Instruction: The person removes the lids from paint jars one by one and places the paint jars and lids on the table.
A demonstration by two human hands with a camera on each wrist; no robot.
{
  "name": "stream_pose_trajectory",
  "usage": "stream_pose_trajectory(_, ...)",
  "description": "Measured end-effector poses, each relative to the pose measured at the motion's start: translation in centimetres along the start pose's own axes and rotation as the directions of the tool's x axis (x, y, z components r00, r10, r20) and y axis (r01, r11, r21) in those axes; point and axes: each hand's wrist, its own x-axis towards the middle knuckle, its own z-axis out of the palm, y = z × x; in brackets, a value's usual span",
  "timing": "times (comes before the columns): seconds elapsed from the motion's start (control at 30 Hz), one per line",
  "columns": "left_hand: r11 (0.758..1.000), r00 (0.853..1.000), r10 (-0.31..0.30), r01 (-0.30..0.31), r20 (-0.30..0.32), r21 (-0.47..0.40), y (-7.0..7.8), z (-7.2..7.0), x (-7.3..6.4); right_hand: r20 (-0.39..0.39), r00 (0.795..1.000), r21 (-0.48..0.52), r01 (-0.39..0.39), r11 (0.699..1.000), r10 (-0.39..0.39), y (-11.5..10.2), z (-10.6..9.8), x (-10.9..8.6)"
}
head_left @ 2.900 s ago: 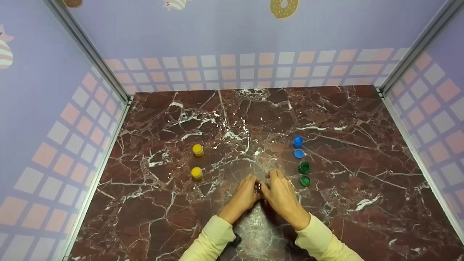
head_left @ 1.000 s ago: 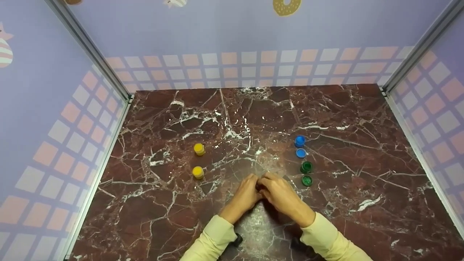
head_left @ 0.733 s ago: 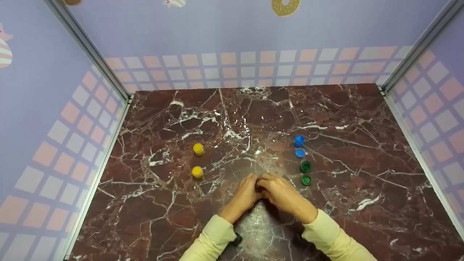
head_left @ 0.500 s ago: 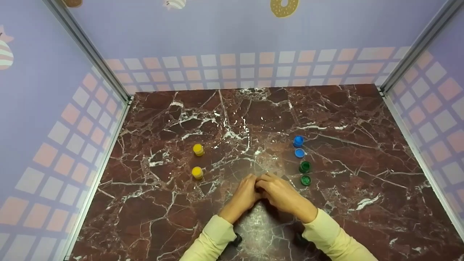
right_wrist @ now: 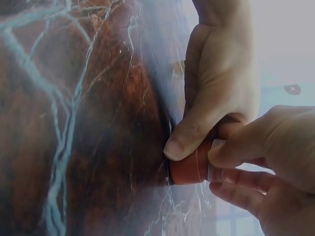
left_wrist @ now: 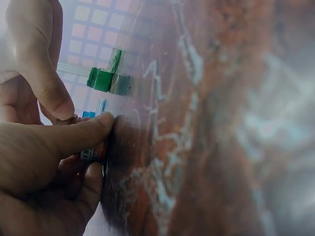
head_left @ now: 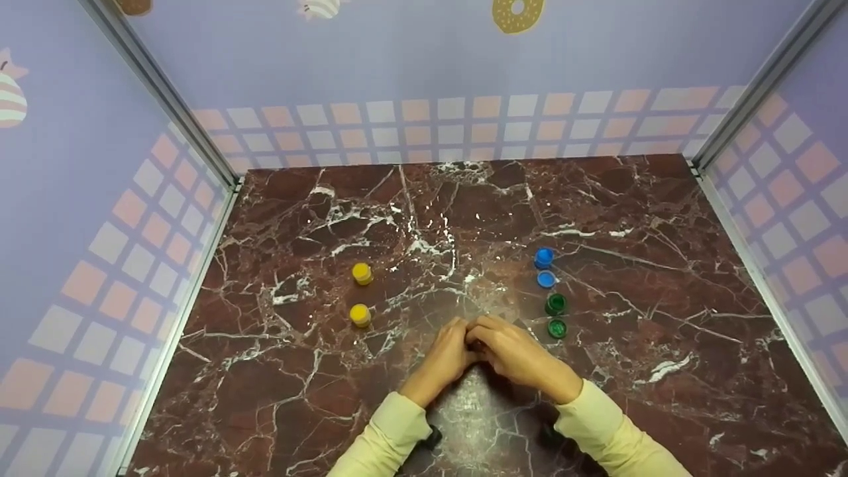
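Both hands meet over a small reddish-brown paint pot (right_wrist: 187, 169), which the fingers hide in the head view. My left hand (head_left: 447, 354) grips the pot's body low against the marble-patterned table. The fingers of my right hand (head_left: 517, 354) pinch the pot's upper end. In the left wrist view, part of the pot's label (left_wrist: 88, 154) shows between the fingers. To the right of the hands stand an open green paint pot (head_left: 556, 304) with its lid (head_left: 557, 328) in front, and an open blue paint pot (head_left: 544, 257) with its lid (head_left: 546, 279).
Two yellow-topped paint pots (head_left: 361, 273) stand on the left of the dark red marble-patterned table (head_left: 298, 397). Pale purple panels (head_left: 424, 59) with a checked border rise at the back and both sides.
Since the earliest frame, the right hand's fingers have closed in over the pot and its forearm has swung slightly right. The left hand and the standing pots have stayed put.
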Motion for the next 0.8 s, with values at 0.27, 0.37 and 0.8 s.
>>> stream_pose_trajectory(0.27,1.0,1.0,-0.014,0.014,0.009,-0.009,0.0,0.0,0.1,-0.063,0.994,0.161,-0.078,0.984,0.089,0.8,0.1,-1.0)
stream_pose_trajectory(0.37,0.999,0.999,-0.041,0.041,0.028,-0.026,0.1,0.0,0.2,-0.111,0.986,0.228,-0.101,0.968,0.129,1.2,0.3,-1.5)
stream_pose_trajectory(0.8,0.995,0.994,-0.097,0.098,0.054,-0.015,1.1,-0.1,-0.1,-0.256,0.897,0.613,-0.137,0.778,0.36,1.9,1.5,-3.4)
